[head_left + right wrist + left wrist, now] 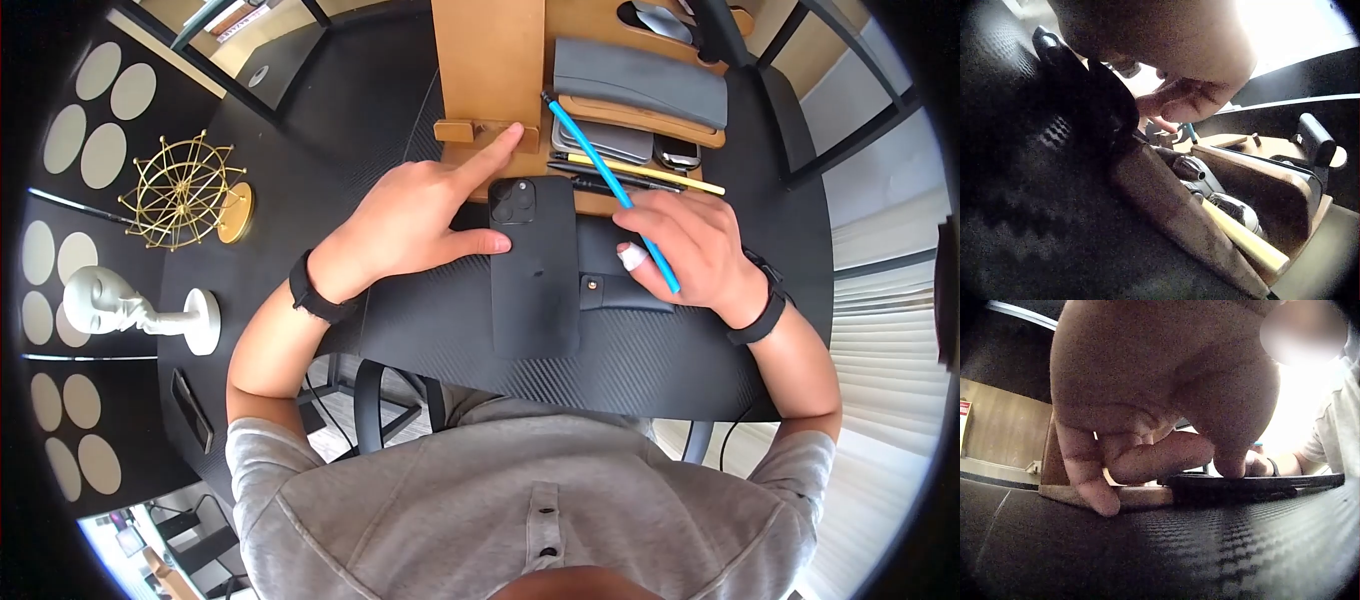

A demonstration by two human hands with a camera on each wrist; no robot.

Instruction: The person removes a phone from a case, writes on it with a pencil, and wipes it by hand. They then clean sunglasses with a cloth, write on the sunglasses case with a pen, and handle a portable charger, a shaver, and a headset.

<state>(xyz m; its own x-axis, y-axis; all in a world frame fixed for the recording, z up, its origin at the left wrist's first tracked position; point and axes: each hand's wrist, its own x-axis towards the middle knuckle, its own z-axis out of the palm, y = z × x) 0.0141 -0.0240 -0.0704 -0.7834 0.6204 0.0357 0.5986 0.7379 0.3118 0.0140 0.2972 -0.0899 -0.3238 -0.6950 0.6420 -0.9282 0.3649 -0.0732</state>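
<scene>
A black phone (535, 300) lies camera side up on the dark desk. My left hand (415, 215) has its index finger stretched onto the lip of a wooden stand (490, 70), while its thumb tip touches the phone's left edge. In the left wrist view, other fingers of this hand (1166, 381) bend downward beside the phone (1272, 481). Slanting over the desk organizer, a blue pencil (598, 158) is held near its lower end by my right hand (690, 245). A white wrap covers one fingertip of that hand. Under it lies a dark case (625, 292) with a snap.
Behind the hands, the organizer holds a grey case (640, 82), a yellow pencil (690, 181) and dark pens. To the left stand a gold wire wheel (180, 190) and a white head sculpture (105, 300). Another dark device (192, 410) lies at the desk's left edge.
</scene>
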